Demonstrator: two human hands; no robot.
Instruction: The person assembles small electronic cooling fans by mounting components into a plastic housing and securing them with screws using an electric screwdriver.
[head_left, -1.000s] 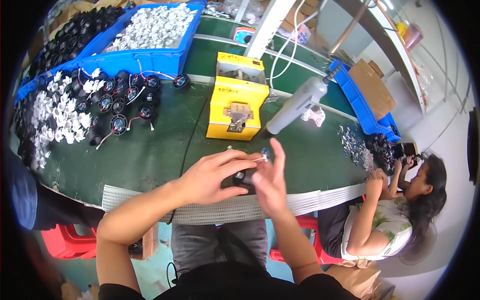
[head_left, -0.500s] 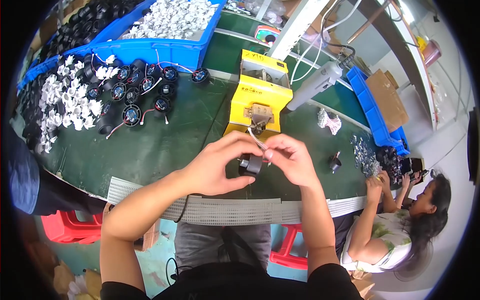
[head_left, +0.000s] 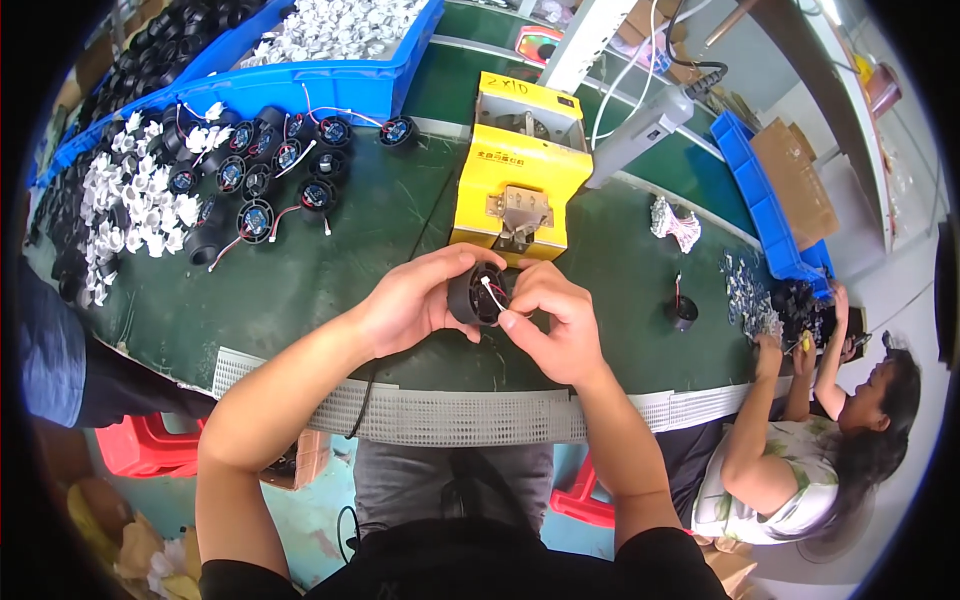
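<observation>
My left hand is wrapped round a black round plastic housing, its open face turned up toward me. A short cable of white and red wires with a small white plug comes out of the housing. The fingers of my right hand are closed in a pinch on this cable, at the housing's right edge. Just beyond both hands stands a yellow machine with a metal block on its front. What lies inside the housing is partly dark.
Several black housings with wires lie at left beside white plastic parts. Behind them stands a blue bin. At right are one black housing, a wire bundle and a blue tray. A co-worker handles small parts there.
The housing has been turned in my left hand, so its open face now shows. My right hand has lowered slightly and pinches the cable close to it. The view has shifted a little.
</observation>
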